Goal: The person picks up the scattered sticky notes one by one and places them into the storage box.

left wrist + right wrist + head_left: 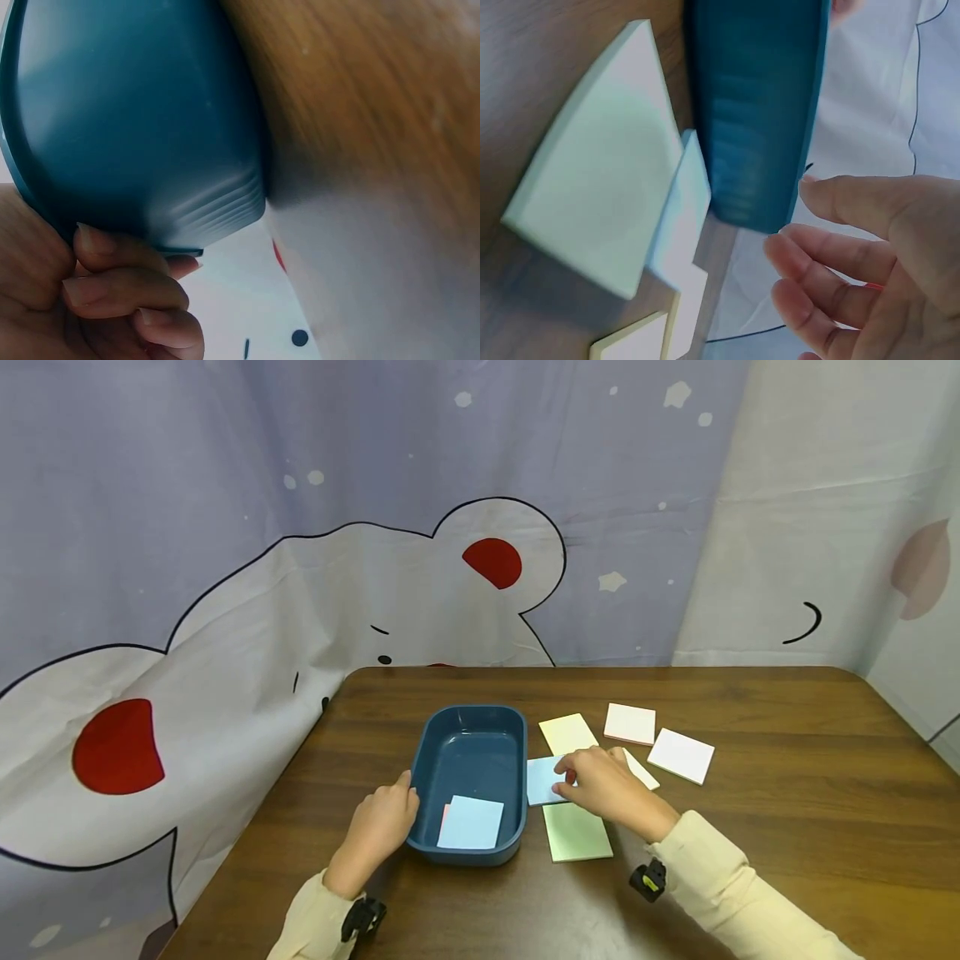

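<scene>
A dark blue plastic bin (471, 857) stands on the table, with a light blue sticky note pad (471, 823) and a pink edge under it near the front. My left hand (382, 822) grips the bin's left rim, and the left wrist view shows its fingers curled beside the bin wall. Above another light blue sticky note pad (542, 782), right of the bin, hovers my right hand (607, 781). Its thumb and fingers are bent and apart, holding nothing. A green sticky note pad (577, 833) lies nearer the front, partly beside the right wrist.
Behind the right hand lie a yellow pad (567, 733) and a pale pad (641, 770), partly covered by the hand. Farther right are two whitish pads (630, 723). The wooden table (810, 810) reaches back to a patterned curtain (360, 443).
</scene>
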### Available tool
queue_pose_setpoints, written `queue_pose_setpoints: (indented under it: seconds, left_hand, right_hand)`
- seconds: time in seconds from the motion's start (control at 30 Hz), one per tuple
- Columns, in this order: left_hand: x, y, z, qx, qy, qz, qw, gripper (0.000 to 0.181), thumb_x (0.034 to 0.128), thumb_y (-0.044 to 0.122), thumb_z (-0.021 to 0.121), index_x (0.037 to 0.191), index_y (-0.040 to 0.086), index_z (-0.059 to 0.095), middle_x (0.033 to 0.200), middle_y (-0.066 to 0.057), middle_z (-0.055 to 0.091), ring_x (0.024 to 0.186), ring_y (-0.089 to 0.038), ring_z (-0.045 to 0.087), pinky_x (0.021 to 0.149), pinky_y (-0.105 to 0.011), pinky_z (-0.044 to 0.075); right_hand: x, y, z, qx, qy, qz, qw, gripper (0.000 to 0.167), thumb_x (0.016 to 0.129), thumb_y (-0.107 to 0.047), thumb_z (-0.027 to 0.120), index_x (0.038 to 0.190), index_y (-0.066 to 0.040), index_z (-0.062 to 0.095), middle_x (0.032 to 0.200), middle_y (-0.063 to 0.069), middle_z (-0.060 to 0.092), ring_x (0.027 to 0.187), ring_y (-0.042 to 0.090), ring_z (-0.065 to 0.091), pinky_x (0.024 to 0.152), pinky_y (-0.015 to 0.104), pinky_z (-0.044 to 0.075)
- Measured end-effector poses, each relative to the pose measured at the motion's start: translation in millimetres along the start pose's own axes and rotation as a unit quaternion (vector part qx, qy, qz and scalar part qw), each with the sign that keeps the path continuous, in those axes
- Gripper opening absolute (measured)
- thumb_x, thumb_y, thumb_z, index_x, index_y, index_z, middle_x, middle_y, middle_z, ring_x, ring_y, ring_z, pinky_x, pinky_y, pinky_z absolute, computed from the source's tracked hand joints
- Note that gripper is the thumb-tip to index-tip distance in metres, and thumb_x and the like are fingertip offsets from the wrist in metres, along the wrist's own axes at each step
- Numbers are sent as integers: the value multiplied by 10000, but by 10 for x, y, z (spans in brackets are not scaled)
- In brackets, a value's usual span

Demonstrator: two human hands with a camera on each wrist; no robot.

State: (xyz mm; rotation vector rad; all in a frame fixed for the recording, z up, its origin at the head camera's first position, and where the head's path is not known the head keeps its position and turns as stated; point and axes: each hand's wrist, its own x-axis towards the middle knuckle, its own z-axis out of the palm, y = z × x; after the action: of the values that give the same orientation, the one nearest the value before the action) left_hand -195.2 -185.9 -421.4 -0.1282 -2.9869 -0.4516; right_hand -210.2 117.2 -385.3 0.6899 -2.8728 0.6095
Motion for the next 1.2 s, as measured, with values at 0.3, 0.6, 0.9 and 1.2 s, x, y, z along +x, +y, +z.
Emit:
queue_pose_setpoints:
  seconds: [0.3, 0.6, 0.9, 1.2]
  left_hand:
    - [-2, -5, 6, -36, -9, -5, 10000, 390, 961, 156, 487, 1274, -67, 550, 1033, -278, 680, 733, -383, 670, 623, -501, 513]
    - [-3, -17, 11, -2, 49, -6, 10000, 376, 957, 158, 493, 1256, -59, 561, 1018, -276, 683, 741, -396, 670, 626, -511, 512]
    - [2, -32, 39, 33, 239, 144, 9996, 345, 943, 152, 503, 1214, -46, 585, 894, -272, 688, 669, -392, 654, 563, -504, 488]
    - [7, -34, 40, 30, 125, 93, 9999, 367, 952, 157, 493, 1242, -55, 570, 931, -271, 688, 684, -384, 657, 580, -498, 497]
  right_hand:
    - [-196, 250, -12, 133, -383, 179, 9990, 216, 797, -196, 749, 659, -157, 588, 652, -75, 504, 670, 92, 435, 667, 350, 229]
    - [-280, 396, 90, 213, -762, 420, 9960, 380, 737, -264, 811, 1058, -80, 724, 1030, 35, 703, 966, 254, 597, 740, 401, 307]
    - [-312, 436, 165, 192, -824, 427, 9955, 516, 698, -258, 831, 1142, -38, 689, 1115, 99, 665, 940, 253, 564, 725, 355, 271]
    - [-304, 383, 168, -92, -840, 338, 9958, 491, 690, -225, 829, 1122, -31, 698, 1040, 67, 673, 847, 180, 533, 712, 357, 252]
